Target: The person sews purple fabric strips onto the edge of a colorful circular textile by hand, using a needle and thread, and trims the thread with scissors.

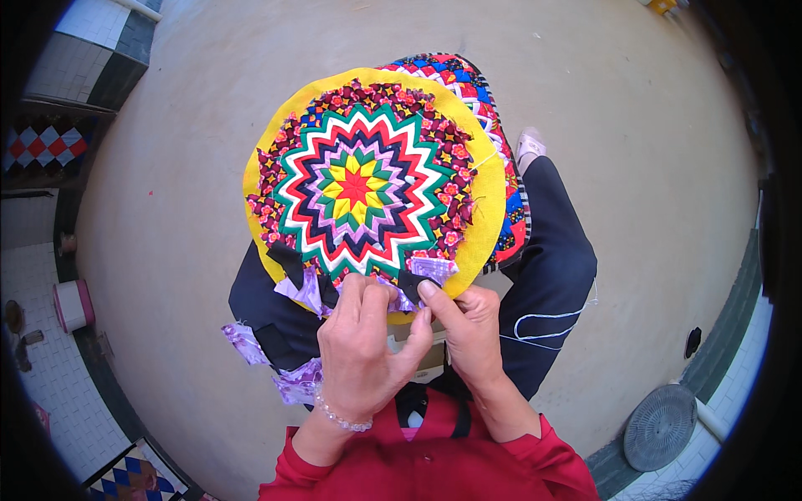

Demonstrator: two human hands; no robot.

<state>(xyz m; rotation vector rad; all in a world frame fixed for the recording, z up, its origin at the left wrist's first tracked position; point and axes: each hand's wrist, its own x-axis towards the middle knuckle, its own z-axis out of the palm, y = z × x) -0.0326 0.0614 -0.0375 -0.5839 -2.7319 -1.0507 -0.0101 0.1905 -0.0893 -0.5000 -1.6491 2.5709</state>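
A round patchwork piece [354,186] rests over my lap, its zigzag rings of folded cloth surrounding a red star. Yellow backing cloth [485,206] shows around its rim. My right hand [467,325] grips the lower right edge, thumb on a black cloth patch [410,285]. Beside it, my left hand [369,344], wearing a beaded bracelet [341,421], has its fingers bent over the lower edge; its fingertips are partly hidden. Lilac patterned patches [432,269] lie along that edge. A strip of lilac and black patches [297,379] hangs left of my left wrist. I cannot make out a needle.
Beneath the round lies another multicoloured patchwork piece [515,219] with a striped border. White thread [545,316] loops across my right thigh. A round woven-looking grey disc [661,428] leans near the right wall. On the left are a pink-and-white container [74,305] and tiled walls [47,275].
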